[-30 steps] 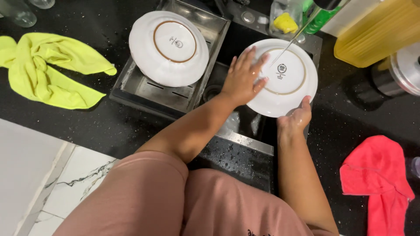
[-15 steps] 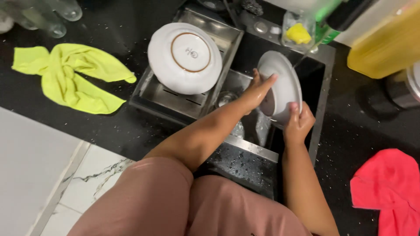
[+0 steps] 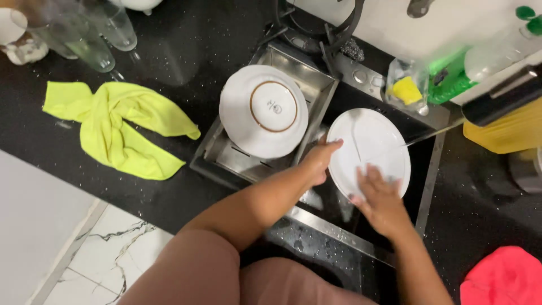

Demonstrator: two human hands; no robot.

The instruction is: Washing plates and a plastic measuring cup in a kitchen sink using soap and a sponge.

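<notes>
A white plate (image 3: 370,141) is held face up over the black sink (image 3: 429,169), with a thin stream of water falling on it. My left hand (image 3: 319,161) grips its left rim. My right hand (image 3: 381,200) lies flat on the plate's near side, fingers spread. A second white plate (image 3: 263,110) rests upside down, showing its brown foot ring, in the steel drain tray (image 3: 226,155) to the left.
A yellow-green cloth (image 3: 118,127) lies on the black counter at left, with clear glasses (image 3: 104,28) behind it. A red cloth (image 3: 505,279) sits at the lower right. A yellow sponge in a holder (image 3: 406,90), a green bottle (image 3: 451,76) and a yellow container (image 3: 502,127) stand behind the sink.
The plate has been turned from bottom up, through on edge, to face up. My right hand moved from its lower rim onto its surface. The view shifted right.
</notes>
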